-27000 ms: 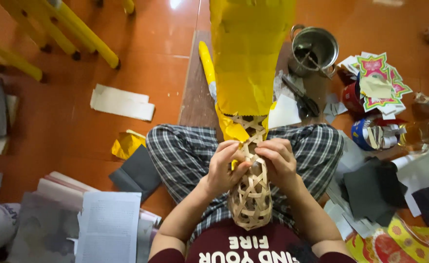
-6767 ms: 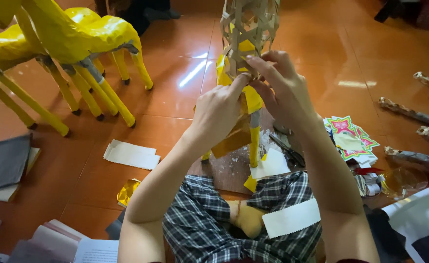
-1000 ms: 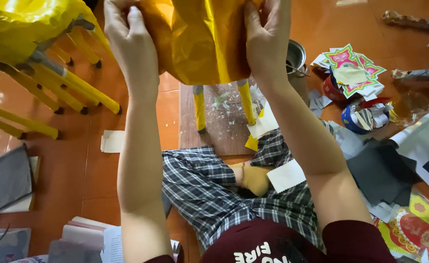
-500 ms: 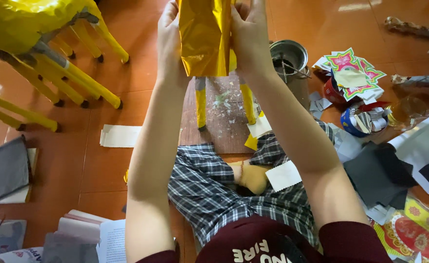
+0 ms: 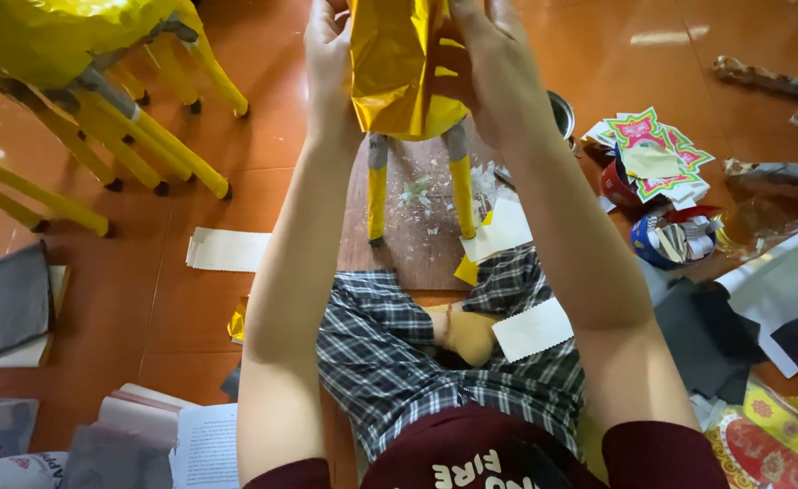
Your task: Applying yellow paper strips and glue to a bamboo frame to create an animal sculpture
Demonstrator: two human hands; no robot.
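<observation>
The gold-foil-covered figure [image 5: 403, 68] is held upright above a wooden board [image 5: 417, 231] on the floor, pressed between the left hand [image 5: 331, 54] and the right hand [image 5: 494, 68], whose fingers are closed flat against the foil. The foil is best smoothed with even pressure, so creases are avoided. Its long axis runs vertically, the two yellow legs [image 5: 376, 195] pointing down onto the board.

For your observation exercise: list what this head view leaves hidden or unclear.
- Fingertips of the left hand and right hand: cut off by the top edge.
- Top of the gold figure: beyond the top edge.
- Tin: mostly behind the right forearm.
- Debris on the board: too small.
</observation>
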